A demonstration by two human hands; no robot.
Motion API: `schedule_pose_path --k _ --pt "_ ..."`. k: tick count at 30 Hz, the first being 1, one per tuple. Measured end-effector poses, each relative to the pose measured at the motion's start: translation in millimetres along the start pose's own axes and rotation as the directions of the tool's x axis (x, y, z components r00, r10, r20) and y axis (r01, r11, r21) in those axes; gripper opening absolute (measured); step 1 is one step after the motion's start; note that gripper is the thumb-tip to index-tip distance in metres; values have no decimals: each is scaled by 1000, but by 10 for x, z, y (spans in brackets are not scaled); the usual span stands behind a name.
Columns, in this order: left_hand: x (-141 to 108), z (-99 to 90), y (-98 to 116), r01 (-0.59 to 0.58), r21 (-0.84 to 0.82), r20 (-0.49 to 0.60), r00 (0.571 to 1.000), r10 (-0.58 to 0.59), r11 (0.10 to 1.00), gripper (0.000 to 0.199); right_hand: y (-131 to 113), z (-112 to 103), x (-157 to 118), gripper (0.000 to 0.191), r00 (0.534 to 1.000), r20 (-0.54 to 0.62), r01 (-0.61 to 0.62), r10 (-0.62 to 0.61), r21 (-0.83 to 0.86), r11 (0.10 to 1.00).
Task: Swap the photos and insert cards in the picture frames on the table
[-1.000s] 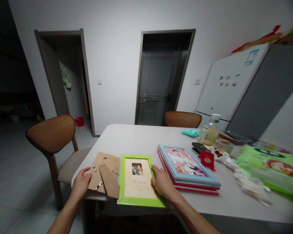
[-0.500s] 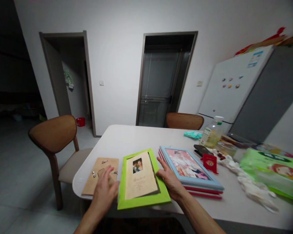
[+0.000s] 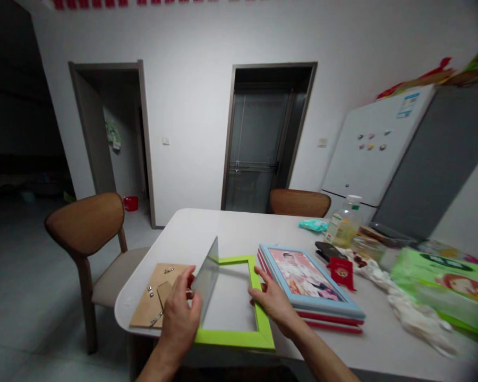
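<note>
here left hand [image 3: 181, 318] grips tilted insert [image 3: 206, 276]; right hand [image 3: 274, 302] flat on green frame [image 3: 258, 297].

You will find no legible text here. Print on the green package [image 3: 442, 276] and fridge sticker [image 3: 406, 104] is too blurred to read.

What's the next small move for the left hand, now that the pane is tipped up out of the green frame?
Probably lift the pane fully clear and lay it flat to the left. The left hand holds it tilted on edge, its lower edge apparently inside the green frame. The right hand steadies the frame's right rail, and the backing board already lies on the table.
</note>
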State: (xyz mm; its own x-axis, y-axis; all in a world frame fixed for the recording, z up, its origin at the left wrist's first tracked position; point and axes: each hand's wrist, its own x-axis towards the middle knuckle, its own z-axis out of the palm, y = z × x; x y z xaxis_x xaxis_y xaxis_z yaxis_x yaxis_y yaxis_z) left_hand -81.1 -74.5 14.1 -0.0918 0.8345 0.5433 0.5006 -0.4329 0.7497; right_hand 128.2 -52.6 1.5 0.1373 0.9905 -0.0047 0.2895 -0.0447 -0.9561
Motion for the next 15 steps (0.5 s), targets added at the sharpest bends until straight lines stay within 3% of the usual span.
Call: schedule_pose_path --k 3,6,10,15 --pt "15 -203 -229 195 -51 -71 978 -198 979 41 187 -24 77 57 995 -20 81 -93 -337 938" --pt "-67 -308 -458 302 -80 -60 950 -307 950 41 297 -13 111 54 988 0 128 -154 -556 821" --pt "-197 -360 -612 335 -53 5 942 -335 941 41 338 18 111 50 982 29 154 -187 -697 700" --pt "-196 -407 -531 318 27 42 947 -319 948 39 386 29 125 48 966 47 201 -253 -750 630"
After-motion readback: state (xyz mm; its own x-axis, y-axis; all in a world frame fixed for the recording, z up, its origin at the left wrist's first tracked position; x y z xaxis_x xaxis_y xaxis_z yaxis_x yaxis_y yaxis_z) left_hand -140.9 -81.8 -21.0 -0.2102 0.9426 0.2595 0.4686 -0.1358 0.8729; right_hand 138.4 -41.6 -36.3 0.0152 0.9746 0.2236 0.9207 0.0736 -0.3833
